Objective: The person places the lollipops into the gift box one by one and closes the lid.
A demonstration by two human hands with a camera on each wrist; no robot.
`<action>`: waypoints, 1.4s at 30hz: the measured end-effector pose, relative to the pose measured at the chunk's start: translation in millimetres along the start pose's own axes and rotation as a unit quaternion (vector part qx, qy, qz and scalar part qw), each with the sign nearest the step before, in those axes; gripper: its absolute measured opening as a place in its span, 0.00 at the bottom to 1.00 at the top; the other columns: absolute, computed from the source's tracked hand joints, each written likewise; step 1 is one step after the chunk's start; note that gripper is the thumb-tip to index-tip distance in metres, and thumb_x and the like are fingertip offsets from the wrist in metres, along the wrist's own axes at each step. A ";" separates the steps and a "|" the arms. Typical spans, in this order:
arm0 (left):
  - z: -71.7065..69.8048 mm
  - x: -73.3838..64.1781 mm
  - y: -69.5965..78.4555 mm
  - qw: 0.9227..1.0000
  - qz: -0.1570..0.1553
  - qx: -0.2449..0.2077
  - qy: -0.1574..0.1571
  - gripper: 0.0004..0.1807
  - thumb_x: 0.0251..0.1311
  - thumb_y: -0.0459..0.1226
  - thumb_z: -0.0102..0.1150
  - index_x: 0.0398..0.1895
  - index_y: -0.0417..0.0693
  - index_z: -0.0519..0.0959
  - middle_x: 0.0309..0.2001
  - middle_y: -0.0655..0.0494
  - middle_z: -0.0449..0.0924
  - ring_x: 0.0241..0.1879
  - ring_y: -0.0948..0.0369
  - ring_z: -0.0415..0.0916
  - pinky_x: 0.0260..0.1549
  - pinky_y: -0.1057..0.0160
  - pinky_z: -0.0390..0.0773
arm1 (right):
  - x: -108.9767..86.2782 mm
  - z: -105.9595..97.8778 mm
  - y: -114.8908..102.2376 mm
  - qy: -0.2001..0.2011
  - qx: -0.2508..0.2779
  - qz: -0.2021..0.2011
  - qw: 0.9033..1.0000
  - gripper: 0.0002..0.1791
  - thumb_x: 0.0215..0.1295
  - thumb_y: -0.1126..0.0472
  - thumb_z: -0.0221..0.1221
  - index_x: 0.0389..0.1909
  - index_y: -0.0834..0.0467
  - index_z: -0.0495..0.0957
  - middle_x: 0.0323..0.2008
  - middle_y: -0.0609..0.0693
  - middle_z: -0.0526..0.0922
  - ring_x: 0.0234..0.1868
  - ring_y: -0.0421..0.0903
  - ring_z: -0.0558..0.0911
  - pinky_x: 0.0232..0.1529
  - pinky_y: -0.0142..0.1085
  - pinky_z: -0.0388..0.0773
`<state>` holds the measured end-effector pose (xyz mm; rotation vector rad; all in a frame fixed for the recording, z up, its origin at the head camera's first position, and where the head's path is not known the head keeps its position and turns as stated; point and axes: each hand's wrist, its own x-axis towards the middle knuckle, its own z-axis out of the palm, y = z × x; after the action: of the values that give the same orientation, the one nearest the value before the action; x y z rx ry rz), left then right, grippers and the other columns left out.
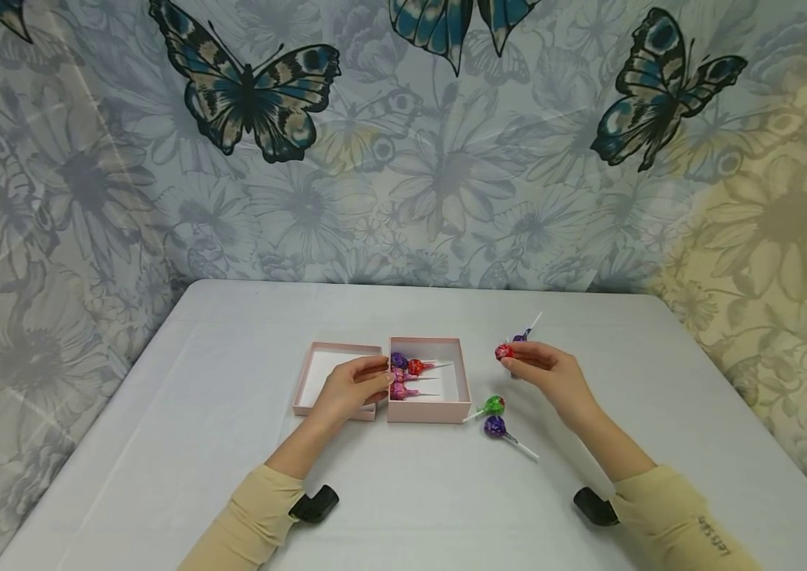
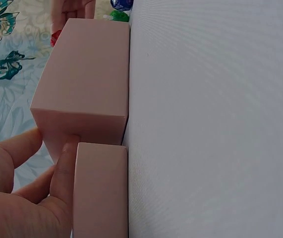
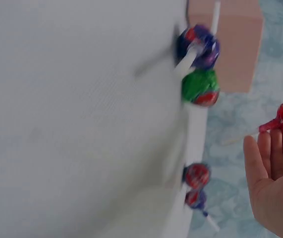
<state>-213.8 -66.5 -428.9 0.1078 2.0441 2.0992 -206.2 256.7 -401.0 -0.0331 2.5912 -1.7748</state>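
Red lollipop (image 1: 504,351) pinched in the right hand (image 1: 553,374)

The right thumb and fingers grasp the red lollipop by its round top, and its stick pokes out. It is up above the white table (image 1: 410,492), to the right of a pink box (image 1: 428,411). The left hand (image 1: 349,390) grasps the box by its left side. Inside the box lie a purple ball (image 1: 399,360), a second red lollipop (image 1: 415,366) and two pink lollipops (image 1: 401,391). The red and pink ones point their sticks to the right. A pink lid (image 1: 317,371) lies just left of the box, partly behind the left hand, with its white inside showing.

Near the box's front right corner are a green lollipop (image 1: 494,405) and a purple lollipop (image 1: 494,427), close together. Two more lollipops are farther back; in the right wrist view they look blurry, a reddish one (image 3: 197,175) and a bluish one (image 3: 196,199).

Yellow sleeves (image 1: 253,515) cover the arms. Behind the table is a flowery backdrop (image 1: 446,238) with big butterflies (image 1: 249,99).
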 end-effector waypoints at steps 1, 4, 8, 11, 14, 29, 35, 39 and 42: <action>-0.2 0.0 -0.2 1.000 -0.001 0.001 0.000 0.23 0.62 0.30 0.62 0.61 0.33 0.74 0.53 0.40 0.79 0.49 0.55 0.79 0.45 0.58 0.83 | -0.5 2.6 -3.3 -0.001 0.011 -0.002 1.000 0.29 0.61 0.47 0.67 0.58 0.60 0.77 0.47 0.48 0.83 0.46 0.42 0.82 0.51 0.39 0.81; -1.0 0.2 -0.7 1.000 -0.001 -0.001 -0.001 0.23 0.62 0.30 0.62 0.61 0.33 0.74 0.53 0.39 0.79 0.49 0.54 0.79 0.45 0.58 0.83 | -0.9 10.6 -14.1 -0.004 0.031 -0.003 1.000 0.28 0.62 0.48 0.66 0.57 0.59 0.77 0.46 0.44 0.83 0.46 0.41 0.81 0.50 0.39 0.82; -2.0 1.6 -1.7 1.000 0.000 -0.001 -0.001 0.23 0.63 0.30 0.62 0.61 0.33 0.74 0.52 0.39 0.80 0.49 0.54 0.79 0.45 0.58 0.83 | 0.7 23.2 -28.8 -0.008 0.030 -0.011 0.999 0.26 0.62 0.47 0.66 0.56 0.56 0.78 0.46 0.44 0.83 0.47 0.42 0.80 0.47 0.35 0.81; -2.4 1.9 -2.2 1.000 0.000 -0.001 -0.002 0.23 0.63 0.30 0.62 0.61 0.33 0.74 0.52 0.39 0.80 0.49 0.54 0.80 0.44 0.59 0.84 | 1.8 34.0 -38.8 -0.017 0.032 -0.026 0.999 0.25 0.61 0.48 0.67 0.55 0.56 0.79 0.47 0.45 0.83 0.50 0.43 0.79 0.50 0.32 0.79; -2.4 1.3 -1.7 1.000 0.001 -0.001 -0.002 0.22 0.63 0.30 0.62 0.60 0.34 0.74 0.52 0.39 0.80 0.48 0.55 0.80 0.44 0.59 0.84 | 4.1 44.6 -44.6 -0.032 0.040 -0.039 0.998 0.24 0.61 0.50 0.67 0.55 0.58 0.79 0.48 0.48 0.82 0.52 0.44 0.78 0.52 0.31 0.78; -2.7 3.6 -3.8 1.000 0.006 0.006 -0.007 0.22 0.64 0.31 0.62 0.61 0.33 0.74 0.52 0.39 0.80 0.49 0.54 0.80 0.45 0.58 0.84 | 21.5 87.7 -41.5 -0.081 -0.106 -0.115 0.984 0.16 0.57 0.48 0.69 0.45 0.49 0.84 0.38 0.42 0.86 0.41 0.42 0.82 0.39 0.39 0.81; -2.5 3.2 -3.7 1.000 0.007 0.003 -0.006 0.22 0.63 0.31 0.62 0.60 0.33 0.74 0.52 0.39 0.80 0.48 0.55 0.81 0.44 0.58 0.84 | 27.1 100.3 -42.5 -0.098 -0.171 -0.184 0.963 0.13 0.58 0.57 0.70 0.43 0.56 0.84 0.35 0.44 0.85 0.38 0.41 0.83 0.42 0.35 0.84; -2.0 2.6 -2.9 1.000 0.007 -0.002 -0.004 0.22 0.62 0.31 0.63 0.59 0.33 0.75 0.52 0.39 0.80 0.47 0.56 0.81 0.43 0.59 0.84 | 29.5 105.1 -44.2 -0.114 -0.220 -0.212 0.945 0.12 0.57 0.59 0.70 0.41 0.58 0.85 0.34 0.45 0.85 0.36 0.41 0.83 0.41 0.35 0.84; -2.0 1.9 -2.1 1.000 0.008 -0.002 -0.004 0.22 0.62 0.30 0.62 0.59 0.33 0.75 0.52 0.39 0.80 0.47 0.56 0.81 0.43 0.59 0.84 | 30.7 107.8 -45.3 -0.129 -0.254 -0.220 0.933 0.11 0.56 0.60 0.71 0.40 0.59 0.85 0.32 0.46 0.85 0.34 0.41 0.82 0.37 0.34 0.83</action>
<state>-215.9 -68.1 -431.2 0.1312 2.0404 2.1091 -234.7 139.3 -397.4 -0.8415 2.8988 -1.0076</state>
